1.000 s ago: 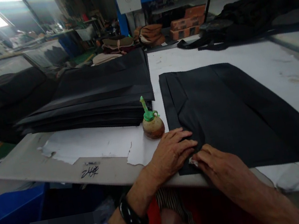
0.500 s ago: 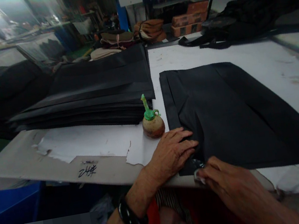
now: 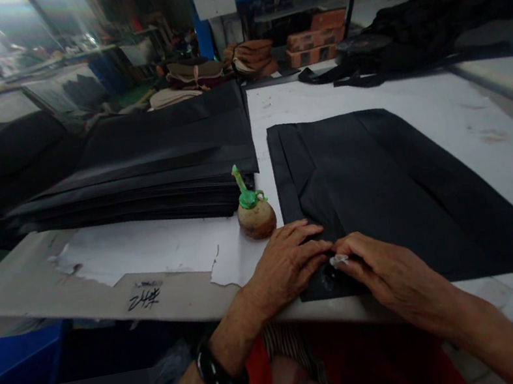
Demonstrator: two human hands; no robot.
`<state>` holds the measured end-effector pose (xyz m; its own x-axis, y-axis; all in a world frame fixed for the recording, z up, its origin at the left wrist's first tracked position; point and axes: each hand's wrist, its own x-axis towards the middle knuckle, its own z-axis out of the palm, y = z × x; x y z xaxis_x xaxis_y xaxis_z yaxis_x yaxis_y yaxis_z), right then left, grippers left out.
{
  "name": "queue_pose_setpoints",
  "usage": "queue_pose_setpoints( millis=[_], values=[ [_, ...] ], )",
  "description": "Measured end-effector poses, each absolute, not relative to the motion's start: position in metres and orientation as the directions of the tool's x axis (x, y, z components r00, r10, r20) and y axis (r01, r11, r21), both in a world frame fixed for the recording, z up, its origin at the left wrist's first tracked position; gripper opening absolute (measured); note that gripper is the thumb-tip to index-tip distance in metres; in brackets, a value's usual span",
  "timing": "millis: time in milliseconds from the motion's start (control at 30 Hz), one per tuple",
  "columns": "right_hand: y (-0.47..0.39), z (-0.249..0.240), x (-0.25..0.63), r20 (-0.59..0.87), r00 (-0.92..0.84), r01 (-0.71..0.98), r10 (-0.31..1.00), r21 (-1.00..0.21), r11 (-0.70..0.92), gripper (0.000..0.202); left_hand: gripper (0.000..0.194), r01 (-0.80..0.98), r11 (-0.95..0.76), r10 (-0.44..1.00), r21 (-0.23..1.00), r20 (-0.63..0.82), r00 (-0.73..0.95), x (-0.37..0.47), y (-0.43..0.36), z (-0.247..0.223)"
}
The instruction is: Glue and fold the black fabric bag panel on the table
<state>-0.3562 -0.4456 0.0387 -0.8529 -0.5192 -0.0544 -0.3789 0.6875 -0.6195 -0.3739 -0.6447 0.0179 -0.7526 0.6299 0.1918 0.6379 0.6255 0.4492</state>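
A black fabric panel [image 3: 385,189] lies on the table in front of me, creased along its left side. My left hand [image 3: 286,263] rests flat on its near left corner, fingers stretched out. Close beside those fingertips, my right hand [image 3: 389,268] pinches a small crumpled whitish wad [image 3: 339,260], perhaps cloth or tissue, against the black fabric. A shiny, wet-looking patch [image 3: 329,278] shows on the panel just below the wad. Just beyond my left hand stands a round, brown-stained bottle [image 3: 257,220] with a green spout.
A thick stack of black panels [image 3: 154,150] lies on the left of the table. White paper [image 3: 461,116] covers much of the tabletop. Folded brown cloths [image 3: 252,57], reddish bundles [image 3: 314,39] and dark fabric [image 3: 425,23] sit along the back. A blue bin [image 3: 12,357] is at lower left.
My right hand has moved up and away from the table's near edge, carrying the wad farther onto the panel, close to my left fingertips. My left hand stays on the fabric.
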Motion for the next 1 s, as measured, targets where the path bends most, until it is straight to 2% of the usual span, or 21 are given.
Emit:
queue_pose_setpoints(
  millis=[100, 200, 267, 333, 433, 467, 533, 600, 667, 767, 833, 933, 1000],
  values=[
    [-0.446, 0.035, -0.359, -0.057, -0.842, -0.423, -0.536, -0.546, 0.723, 0.017, 0.027, 0.639, 0.627, 0.629, 0.445, 0.194, -0.753, -0.374, -0.645, 0.019],
    [-0.444, 0.035, -0.366, -0.027, -0.790, -0.523, -0.612, -0.490, 0.697, 0.019, 0.027, 0.644, 0.630, 0.631, 0.435, 0.197, -0.750, -0.374, -0.645, 0.018],
    [-0.439, 0.039, -0.370, -0.057, -0.754, -0.552, -0.655, -0.486, 0.677, 0.018, 0.026, 0.648, 0.625, 0.631, 0.435, 0.207, -0.748, -0.375, -0.645, 0.017],
    [-0.431, 0.049, -0.371, -0.153, -0.702, -0.528, -0.695, -0.543, 0.653, 0.016, 0.026, 0.651, 0.617, 0.629, 0.442, 0.220, -0.746, -0.375, -0.645, 0.016],
    [-0.420, 0.065, -0.370, -0.256, -0.654, -0.403, -0.711, -0.678, 0.615, 0.019, 0.025, 0.652, 0.610, 0.624, 0.451, 0.233, -0.746, -0.375, -0.645, 0.015],
    [-0.419, 0.068, -0.370, -0.239, -0.676, -0.367, -0.697, -0.711, 0.600, 0.020, 0.024, 0.652, 0.609, 0.623, 0.452, 0.236, -0.745, -0.375, -0.645, 0.014],
    [-0.422, 0.069, -0.371, -0.113, -0.754, -0.375, -0.647, -0.735, 0.565, 0.019, 0.024, 0.653, 0.609, 0.620, 0.450, 0.243, -0.746, -0.374, -0.645, 0.014],
    [-0.430, 0.061, -0.372, 0.037, -0.795, -0.462, -0.606, -0.685, 0.563, 0.015, 0.024, 0.654, 0.612, 0.621, 0.445, 0.242, -0.746, -0.374, -0.645, 0.015],
    [-0.439, 0.046, -0.370, 0.112, -0.782, -0.558, -0.613, -0.566, 0.607, 0.012, 0.024, 0.653, 0.616, 0.625, 0.441, 0.231, -0.746, -0.374, -0.645, 0.015],
    [-0.445, 0.025, -0.359, 0.088, -0.737, -0.652, -0.670, -0.357, 0.669, 0.015, 0.025, 0.650, 0.617, 0.626, 0.443, 0.225, -0.747, -0.374, -0.645, 0.015],
    [-0.441, 0.020, -0.349, 0.052, -0.712, -0.685, -0.700, -0.272, 0.676, 0.018, 0.024, 0.652, 0.613, 0.623, 0.446, 0.234, -0.746, -0.375, -0.645, 0.015],
    [-0.427, 0.026, -0.338, -0.037, -0.694, -0.681, -0.719, -0.290, 0.672, 0.017, 0.024, 0.651, 0.611, 0.621, 0.450, 0.237, -0.747, -0.375, -0.645, 0.015],
    [-0.421, 0.035, -0.337, -0.082, -0.694, -0.637, -0.715, -0.393, 0.663, 0.017, 0.024, 0.646, 0.615, 0.618, 0.451, 0.234, -0.751, -0.374, -0.645, 0.015]
  ],
)
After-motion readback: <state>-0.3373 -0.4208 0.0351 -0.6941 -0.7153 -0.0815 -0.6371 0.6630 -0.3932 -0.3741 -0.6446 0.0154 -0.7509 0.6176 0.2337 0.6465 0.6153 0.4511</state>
